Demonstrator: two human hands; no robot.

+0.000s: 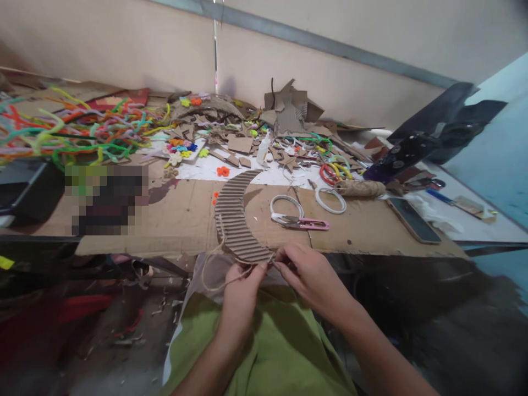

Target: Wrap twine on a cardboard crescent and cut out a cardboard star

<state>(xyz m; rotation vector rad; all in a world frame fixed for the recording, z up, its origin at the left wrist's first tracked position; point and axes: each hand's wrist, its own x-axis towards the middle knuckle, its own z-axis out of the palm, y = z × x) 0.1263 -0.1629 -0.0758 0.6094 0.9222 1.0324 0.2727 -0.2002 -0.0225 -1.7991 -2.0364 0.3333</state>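
Note:
A crescent of corrugated cardboard (233,212) lies over the front edge of the table, its lower tip toward me. My left hand (242,285) pinches jute twine (213,273) just under that tip. A loop of the twine hangs down to the left. My right hand (307,272) is closed on the lower tip of the crescent and the twine beside it. Both hands are close together above my green lap.
Pink-handled snips (303,223) and two white rings (330,200) lie right of the crescent. A twine spool (360,188), a phone (413,220), a heap of pipe cleaners (70,132) and cardboard scraps (289,110) cover the cardboard-topped table (177,220).

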